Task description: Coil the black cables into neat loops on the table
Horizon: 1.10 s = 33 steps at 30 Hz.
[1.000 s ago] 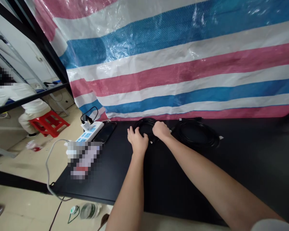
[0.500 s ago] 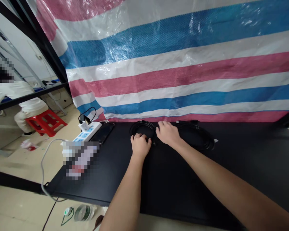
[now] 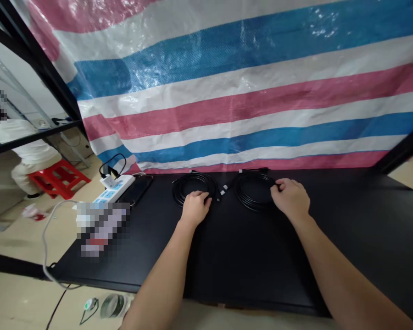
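Observation:
Two coils of black cable lie side by side at the back of a black table (image 3: 254, 256). My left hand (image 3: 194, 207) rests on the near edge of the left coil (image 3: 192, 185), fingers curled over the cable. My right hand (image 3: 291, 198) grips the right edge of the right coil (image 3: 253, 192), fingers bent around its strands. Small white tags sit between the two coils.
A white power strip (image 3: 113, 189) and a dark phone (image 3: 137, 191) lie at the table's left end, with a blurred object in front of them. A striped tarp (image 3: 227, 91) hangs behind. At far left a person sits on a red stool (image 3: 57, 176).
My right hand moved right, from the gap between the coils to the right coil's outer edge. My left hand stayed on the left coil. The view shifted slightly.

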### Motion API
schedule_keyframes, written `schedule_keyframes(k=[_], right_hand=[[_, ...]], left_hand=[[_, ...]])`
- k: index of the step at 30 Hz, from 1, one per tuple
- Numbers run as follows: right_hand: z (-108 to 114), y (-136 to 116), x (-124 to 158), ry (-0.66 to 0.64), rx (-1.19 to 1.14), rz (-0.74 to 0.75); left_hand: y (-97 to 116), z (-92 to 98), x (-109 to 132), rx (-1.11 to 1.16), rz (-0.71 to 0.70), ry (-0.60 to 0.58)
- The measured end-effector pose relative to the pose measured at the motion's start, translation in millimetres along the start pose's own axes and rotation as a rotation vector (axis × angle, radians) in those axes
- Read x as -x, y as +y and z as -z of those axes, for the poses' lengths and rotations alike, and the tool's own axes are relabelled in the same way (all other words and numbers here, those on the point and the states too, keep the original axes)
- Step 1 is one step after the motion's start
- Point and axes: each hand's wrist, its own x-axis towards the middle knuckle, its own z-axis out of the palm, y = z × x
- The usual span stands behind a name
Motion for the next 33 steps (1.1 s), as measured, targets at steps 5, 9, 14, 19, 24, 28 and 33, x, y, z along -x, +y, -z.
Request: schedule_keyframes(k=[5, 9, 14, 19, 24, 28, 33], right_hand=[[-11, 8, -3, 0.003, 0.055, 0.072], [-12, 12, -5, 0.067, 0.109, 0.015], [-7, 12, -5, -0.032, 0.102, -0.087], [1, 10, -9, -0.070, -0.095, -0.272], [-2, 13, -17, 0.164, -0.590, -0.267], [-4, 14, -18, 0.061, -1.139, -0.230], [4, 0, -7, -0.217, -1.428, -0.135]], left_hand=[[2, -5.3, -7, -0.124, 0.012, -0.002], [5, -7.7, -7, -0.185, 0.073, 0.028], [2, -0.4, -6, -0.068, 0.109, 0.224], [-10, 7.2, -7, -0.002, 0.199, 0.455], [-6, 0.9, -5, 0.040, 0.108, 0.446], [15, -7.3, 1, 0.129, -0.063, 0.334], [39, -16.6, 5, 0.276, -0.125, 0.138]])
